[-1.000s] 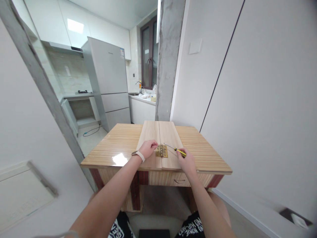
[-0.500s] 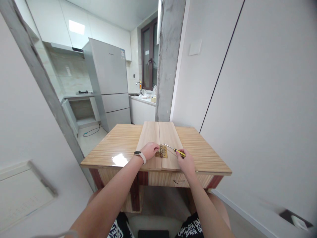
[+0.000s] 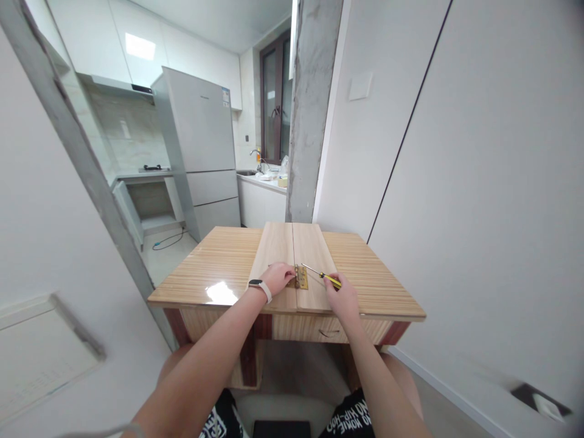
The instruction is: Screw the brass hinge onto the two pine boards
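Two pale wooden boards (image 3: 314,243) lie side by side across the table, with a narrow seam between them. A brass hinge (image 3: 303,277) straddles that seam near the front. My left hand (image 3: 278,278), wearing a banded watch on the wrist, is over the hinge's left leaf and covers much of it. Its fingertips are pinched together; whatever is between them is too small to make out. My right hand (image 3: 343,297) grips a screwdriver (image 3: 329,279) by its yellow and black handle. The shaft points left, and its tip is beside the hinge's upper end.
The glossy wood-grain table (image 3: 383,280) has a drawer with a dark handle (image 3: 329,333) at its front. Beyond it stand a grey refrigerator (image 3: 207,121) and a sink counter (image 3: 262,193). A white wall (image 3: 479,182) rises close on the right.
My left hand has shifted slightly right and down over the hinge, hiding more of its left leaf. The right hand and screwdriver have hardly moved.
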Demonstrator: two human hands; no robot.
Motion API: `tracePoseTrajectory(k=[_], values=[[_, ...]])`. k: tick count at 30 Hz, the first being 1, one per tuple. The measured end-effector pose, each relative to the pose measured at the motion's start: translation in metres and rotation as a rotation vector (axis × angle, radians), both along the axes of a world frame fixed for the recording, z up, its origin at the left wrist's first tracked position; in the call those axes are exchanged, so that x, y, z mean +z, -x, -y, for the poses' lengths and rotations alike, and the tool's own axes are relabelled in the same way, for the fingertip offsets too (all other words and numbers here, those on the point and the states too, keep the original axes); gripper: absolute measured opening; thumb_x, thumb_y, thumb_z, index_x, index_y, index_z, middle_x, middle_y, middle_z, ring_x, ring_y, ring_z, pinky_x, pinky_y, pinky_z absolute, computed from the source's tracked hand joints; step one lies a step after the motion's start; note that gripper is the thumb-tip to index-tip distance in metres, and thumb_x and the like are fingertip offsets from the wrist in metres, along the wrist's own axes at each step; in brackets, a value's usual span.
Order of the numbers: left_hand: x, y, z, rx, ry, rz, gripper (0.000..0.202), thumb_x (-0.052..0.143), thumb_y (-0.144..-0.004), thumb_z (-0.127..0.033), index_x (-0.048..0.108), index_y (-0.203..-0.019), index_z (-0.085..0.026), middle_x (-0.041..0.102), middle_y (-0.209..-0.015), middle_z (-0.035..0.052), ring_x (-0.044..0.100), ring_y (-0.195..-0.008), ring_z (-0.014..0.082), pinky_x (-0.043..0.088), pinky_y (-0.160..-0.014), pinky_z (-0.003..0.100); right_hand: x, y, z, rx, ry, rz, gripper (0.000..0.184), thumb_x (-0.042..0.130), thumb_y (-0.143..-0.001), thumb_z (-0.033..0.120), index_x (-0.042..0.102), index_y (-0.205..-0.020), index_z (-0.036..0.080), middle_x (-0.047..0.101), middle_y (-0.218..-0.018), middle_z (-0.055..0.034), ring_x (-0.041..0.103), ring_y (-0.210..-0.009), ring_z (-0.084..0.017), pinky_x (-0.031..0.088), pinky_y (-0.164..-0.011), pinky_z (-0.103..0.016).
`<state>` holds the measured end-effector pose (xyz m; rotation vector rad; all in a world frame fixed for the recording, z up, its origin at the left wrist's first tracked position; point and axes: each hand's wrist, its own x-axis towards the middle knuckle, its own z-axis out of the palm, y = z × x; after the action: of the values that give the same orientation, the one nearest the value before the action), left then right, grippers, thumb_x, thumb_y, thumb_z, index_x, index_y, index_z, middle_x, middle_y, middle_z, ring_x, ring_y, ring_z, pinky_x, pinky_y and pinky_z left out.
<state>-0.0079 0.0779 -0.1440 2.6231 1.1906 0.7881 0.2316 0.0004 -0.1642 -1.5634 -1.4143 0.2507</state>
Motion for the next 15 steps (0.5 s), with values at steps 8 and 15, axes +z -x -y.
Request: tracePoseTrajectory(k=[8, 15], values=[[-0.006, 0.0, 0.0, 0.046, 0.084, 0.099, 0.018, 0.063, -0.093, -0.019, 0.08, -0.098, -0.022, 0.079, -0.097, 0.0037, 0.071, -0.089, 0.0184, 0.053, -0.088, 0.029, -0.001, 0.001, 0.0, 0.011, -0.015, 0.01, 0.033, 0.055, -0.091, 0.053, 0.068, -0.096, 0.023, 0.075, -0.091, -0.0078, 0.069, -0.084, -0.026, 0.047, -0.075, -0.036], [-0.01, 0.002, 0.004, 0.123, 0.153, 0.249, 0.019, 0.07, -0.087, -0.016, 0.075, -0.105, -0.02, 0.076, -0.089, 0.0024, 0.07, -0.081, 0.0169, 0.055, -0.079, 0.027, 0.015, -0.003, 0.0, 0.136, -0.096, -0.19, 0.04, 0.066, -0.084, 0.056, 0.072, -0.103, 0.021, 0.076, -0.101, -0.0103, 0.072, -0.093, -0.027, 0.055, -0.087, -0.041]])
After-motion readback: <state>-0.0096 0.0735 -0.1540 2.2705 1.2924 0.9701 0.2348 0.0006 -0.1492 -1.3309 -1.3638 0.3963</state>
